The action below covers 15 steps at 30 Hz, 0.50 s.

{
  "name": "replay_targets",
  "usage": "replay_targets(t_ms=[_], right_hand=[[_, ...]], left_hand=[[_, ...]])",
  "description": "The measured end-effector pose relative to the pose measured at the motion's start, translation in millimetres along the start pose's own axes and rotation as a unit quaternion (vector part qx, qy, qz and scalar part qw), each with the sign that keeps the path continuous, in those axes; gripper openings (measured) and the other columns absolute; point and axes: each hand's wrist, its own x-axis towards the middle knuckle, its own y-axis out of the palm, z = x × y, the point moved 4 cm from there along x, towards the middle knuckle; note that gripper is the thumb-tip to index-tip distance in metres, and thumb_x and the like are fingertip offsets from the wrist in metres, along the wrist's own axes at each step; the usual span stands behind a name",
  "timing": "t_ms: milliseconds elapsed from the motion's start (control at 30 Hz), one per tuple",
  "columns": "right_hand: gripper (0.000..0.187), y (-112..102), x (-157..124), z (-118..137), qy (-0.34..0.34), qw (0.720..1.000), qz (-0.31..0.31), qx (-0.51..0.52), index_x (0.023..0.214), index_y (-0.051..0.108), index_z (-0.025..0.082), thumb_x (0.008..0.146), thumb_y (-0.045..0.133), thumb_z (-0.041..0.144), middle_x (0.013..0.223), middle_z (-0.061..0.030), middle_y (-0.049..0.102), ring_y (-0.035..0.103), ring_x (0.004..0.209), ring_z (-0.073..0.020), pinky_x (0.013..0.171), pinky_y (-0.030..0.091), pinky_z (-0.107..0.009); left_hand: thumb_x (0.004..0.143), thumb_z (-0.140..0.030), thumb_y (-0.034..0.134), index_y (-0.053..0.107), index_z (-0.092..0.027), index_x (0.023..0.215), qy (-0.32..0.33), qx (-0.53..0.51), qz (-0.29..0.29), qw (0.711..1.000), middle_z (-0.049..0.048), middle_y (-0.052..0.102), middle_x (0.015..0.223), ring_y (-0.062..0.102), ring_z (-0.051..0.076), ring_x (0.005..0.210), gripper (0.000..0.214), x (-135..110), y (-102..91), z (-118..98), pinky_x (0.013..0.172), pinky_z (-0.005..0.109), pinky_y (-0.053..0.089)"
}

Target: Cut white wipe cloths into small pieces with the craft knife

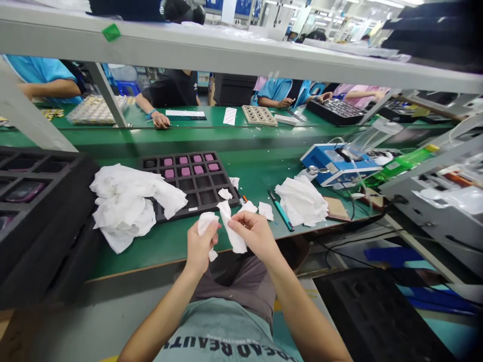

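Note:
My left hand is closed around a crumpled white wipe. My right hand pinches a second white wipe strip that hangs down between both hands. Both hands hover over the near edge of the green bench. Just beyond them lies a black foam tray with several pink parts in its far cells. Small torn wipe scraps lie beside the tray.
A big heap of white wipes lies left of the tray, another pile to the right. Green tweezers, a blue device and a green bottle sit at right. Black trays stack at left. Other people work across the bench.

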Motion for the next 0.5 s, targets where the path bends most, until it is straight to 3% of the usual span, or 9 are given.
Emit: replay_targets(t_ms=[133,233,433,500], right_hand=[[0.031,14,-6,-3,-0.008,0.999,0.041,-0.002,0.077,0.071,0.017,0.076,0.075,0.048,0.072,-0.003,0.069,0.056,0.062,-0.0137,0.057,0.045,-0.026],[0.031,14,-7,-8,0.001,0.999,0.049,0.011,0.077,0.071,0.017,0.077,0.075,0.048,0.073,-0.0031,0.069,0.057,0.064,-0.0139,0.057,0.045,-0.025],[0.035,16,-8,-4,-0.01,0.999,-0.011,0.048,0.096,0.07,0.017,0.076,0.074,0.046,0.084,-0.006,0.07,0.062,0.074,-0.0166,0.058,0.048,-0.025],[0.031,18,-8,-1,-0.02,0.999,-0.021,0.036,0.092,0.071,0.017,0.08,0.071,0.045,0.082,-0.0058,0.071,0.061,0.07,-0.0161,0.058,0.047,-0.025]], left_hand=[[0.072,-0.044,0.08,0.057,-0.015,0.059,0.01,0.057,0.014,0.998,-0.0041,0.047,0.047,0.034,0.005,0.044,0.039,2,3.2,-2,0.043,0.021,0.023],[0.07,-0.043,0.081,0.058,-0.015,0.06,0.007,0.047,0.01,0.999,-0.0037,0.05,0.051,0.036,0.006,0.045,0.037,5,-0.5,-3,0.044,0.022,0.025],[0.073,-0.042,0.081,0.07,-0.014,0.07,0.038,0.063,0.022,0.997,0.0011,0.063,0.063,0.046,0.009,0.053,0.03,8,-4.1,-11,0.05,0.022,0.037],[0.073,-0.041,0.081,0.072,-0.014,0.07,0.038,0.075,0.04,0.996,0.0013,0.063,0.063,0.047,0.009,0.054,0.029,8,-1.8,-13,0.051,0.022,0.038]])
